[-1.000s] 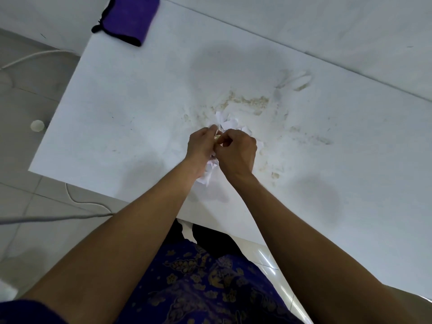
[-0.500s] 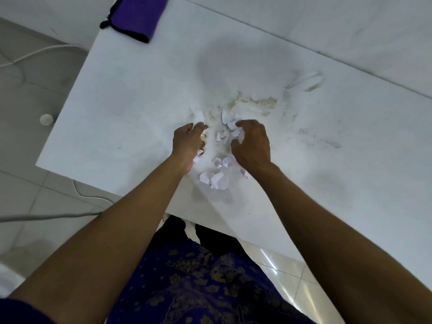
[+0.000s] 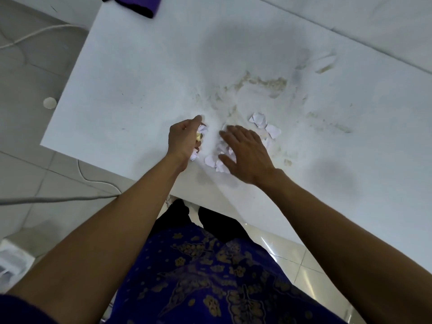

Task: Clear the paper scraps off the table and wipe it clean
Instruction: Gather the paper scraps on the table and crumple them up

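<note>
Several white paper scraps point(image 3: 265, 125) lie near the middle of the white table point(image 3: 131, 90), some spread to the right, some under my hands. My left hand point(image 3: 183, 139) is curled round a bunch of scraps point(image 3: 203, 131) at the table's front part. My right hand point(image 3: 246, 152) lies flat with straight fingers over other scraps point(image 3: 214, 162), pressing on them. Yellowish-brown stains point(image 3: 266, 83) mark the tabletop beyond the hands. A purple cloth point(image 3: 140, 4) sits at the table's far left corner, partly cut off by the frame.
The table's front edge runs just below my wrists, its left edge by the grey tiled floor point(image 3: 30, 73). Cables point(image 3: 58, 199) trail over the floor at left. A small white disc point(image 3: 49, 102) lies on the floor. A white wall point(image 3: 374, 17) rises behind the table.
My hands have parted from a joined grip. Scraps dropped and spread over the table. My right hand opened flat over them while my left kept hold of some.
</note>
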Available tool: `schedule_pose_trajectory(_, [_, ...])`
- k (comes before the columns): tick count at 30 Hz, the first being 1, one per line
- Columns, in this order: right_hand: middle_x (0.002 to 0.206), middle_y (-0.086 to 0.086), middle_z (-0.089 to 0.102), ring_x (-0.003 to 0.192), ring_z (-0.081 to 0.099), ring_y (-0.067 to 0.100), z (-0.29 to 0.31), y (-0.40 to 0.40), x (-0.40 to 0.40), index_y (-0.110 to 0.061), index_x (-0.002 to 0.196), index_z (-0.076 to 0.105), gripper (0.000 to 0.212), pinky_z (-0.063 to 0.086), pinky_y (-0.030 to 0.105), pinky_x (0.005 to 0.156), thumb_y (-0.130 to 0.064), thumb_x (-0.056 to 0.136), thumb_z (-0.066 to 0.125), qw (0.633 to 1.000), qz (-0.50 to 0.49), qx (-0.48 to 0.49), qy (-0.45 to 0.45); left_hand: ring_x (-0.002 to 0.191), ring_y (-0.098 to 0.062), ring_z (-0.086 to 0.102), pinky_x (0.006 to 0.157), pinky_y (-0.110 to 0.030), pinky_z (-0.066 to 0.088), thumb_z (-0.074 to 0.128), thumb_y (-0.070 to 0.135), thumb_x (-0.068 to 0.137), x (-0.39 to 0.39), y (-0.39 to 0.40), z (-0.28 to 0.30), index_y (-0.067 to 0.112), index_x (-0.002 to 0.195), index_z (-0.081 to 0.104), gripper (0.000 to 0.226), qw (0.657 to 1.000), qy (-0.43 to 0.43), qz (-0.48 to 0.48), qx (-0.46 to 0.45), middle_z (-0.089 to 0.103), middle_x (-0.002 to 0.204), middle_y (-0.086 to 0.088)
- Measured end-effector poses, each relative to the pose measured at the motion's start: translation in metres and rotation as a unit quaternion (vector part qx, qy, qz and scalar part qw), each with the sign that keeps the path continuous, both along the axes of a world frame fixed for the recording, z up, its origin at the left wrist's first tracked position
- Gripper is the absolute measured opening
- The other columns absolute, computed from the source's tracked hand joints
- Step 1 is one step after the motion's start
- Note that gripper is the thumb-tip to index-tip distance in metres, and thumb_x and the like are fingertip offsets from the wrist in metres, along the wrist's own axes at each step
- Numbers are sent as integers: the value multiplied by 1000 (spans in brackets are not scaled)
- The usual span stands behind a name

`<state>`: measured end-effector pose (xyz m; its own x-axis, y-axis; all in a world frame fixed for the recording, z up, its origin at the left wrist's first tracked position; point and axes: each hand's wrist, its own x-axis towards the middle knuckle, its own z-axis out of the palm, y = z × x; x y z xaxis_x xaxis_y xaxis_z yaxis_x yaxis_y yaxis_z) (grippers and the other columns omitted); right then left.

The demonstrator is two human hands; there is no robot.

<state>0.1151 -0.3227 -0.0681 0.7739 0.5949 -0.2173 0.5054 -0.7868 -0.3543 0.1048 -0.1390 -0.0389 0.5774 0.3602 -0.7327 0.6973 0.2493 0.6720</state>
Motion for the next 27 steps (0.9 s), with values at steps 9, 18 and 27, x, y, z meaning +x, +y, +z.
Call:
schedule_pose_trajectory(9, [160,16,25,144,27,38,-5,9,-32,-28,152,31,67,37,51,105,-26,92,59,989,110,-86,-40,41,-12,41,43,-18,32,63,34,92,-22,3,-5,17,67,62,30,1000,6,28,-13,65,71,-2])
schedule_pose_trajectory(18, [72,11,57,71,57,32,-2,4,-8,-3,63,59,17,41,34,43,11,74,60,996,15,-22,-91,33,-16,43,42,-15,25,58,27,94,-24,2,-3,14,78,60,21,999,14,40,-25,57,60,2])
schedule_pose_trajectory(27, [85,-4,76,74,65,6,65,58,-14,-16,90,79,11,52,20,73,-11,83,72,882,-355,307,36,72,-19,68,58,-25,52,59,31,97,-6,-25,1,15,94,71,20,968,19,85,-236,71,83,-5])
